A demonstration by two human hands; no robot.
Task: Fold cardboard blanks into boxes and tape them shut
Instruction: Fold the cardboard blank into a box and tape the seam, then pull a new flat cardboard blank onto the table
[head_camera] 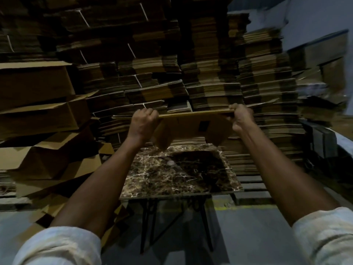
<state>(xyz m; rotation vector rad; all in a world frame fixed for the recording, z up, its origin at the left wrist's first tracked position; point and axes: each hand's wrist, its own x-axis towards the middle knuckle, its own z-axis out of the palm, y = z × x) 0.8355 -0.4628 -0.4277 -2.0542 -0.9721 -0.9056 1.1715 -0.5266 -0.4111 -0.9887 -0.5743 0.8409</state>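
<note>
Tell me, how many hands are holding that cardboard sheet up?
2. The left hand grips the left end of the cardboard blank, the right hand grips its right end, above the small marble-patterned table. No other hands show.

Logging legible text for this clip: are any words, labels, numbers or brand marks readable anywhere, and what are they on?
No text can be read in this frame.
Dark rectangle on the cardboard blank gripped by the left hand and right hand: possibly a print or label, too dark and blurred to read.
Stacked blanks behind: no print visible.
</note>
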